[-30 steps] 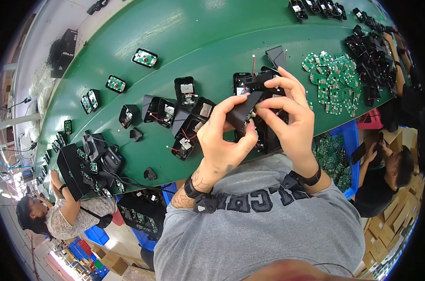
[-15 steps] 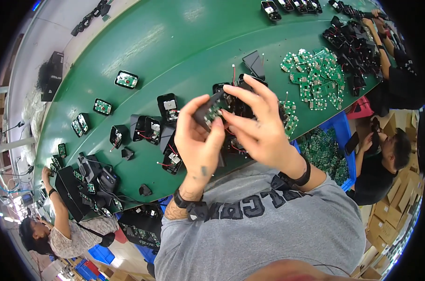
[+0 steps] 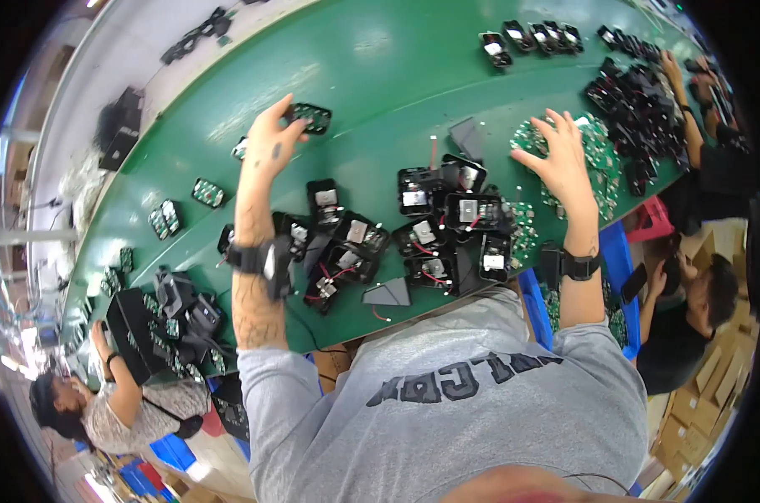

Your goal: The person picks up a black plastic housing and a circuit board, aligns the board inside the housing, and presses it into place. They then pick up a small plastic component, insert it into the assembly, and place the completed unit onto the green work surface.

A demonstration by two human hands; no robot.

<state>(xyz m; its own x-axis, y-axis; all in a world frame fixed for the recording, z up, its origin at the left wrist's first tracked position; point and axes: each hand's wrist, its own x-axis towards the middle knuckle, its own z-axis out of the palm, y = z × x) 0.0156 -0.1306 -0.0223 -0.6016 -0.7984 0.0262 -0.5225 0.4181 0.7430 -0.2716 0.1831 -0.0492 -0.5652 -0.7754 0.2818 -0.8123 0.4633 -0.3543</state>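
Left hand (image 3: 270,144), pinching one black housing (image 3: 316,120) over the green table (image 3: 380,105); I'd keep it level. Right hand (image 3: 563,161), fingers spread by loose circuit boards (image 3: 599,155); I'd touch edges only.

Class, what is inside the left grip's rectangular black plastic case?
Inside the case, blurred green circuitry shows; the left grip partly covers the left end, and anything beneath the circuitry is hidden.

The tabletop (image 3: 372,92) looks smooth and glossy, the housings (image 3: 474,210) black plastic, probably matt, the shirt (image 3: 464,436) soft cloth, the cartons (image 3: 700,402) cardboard.
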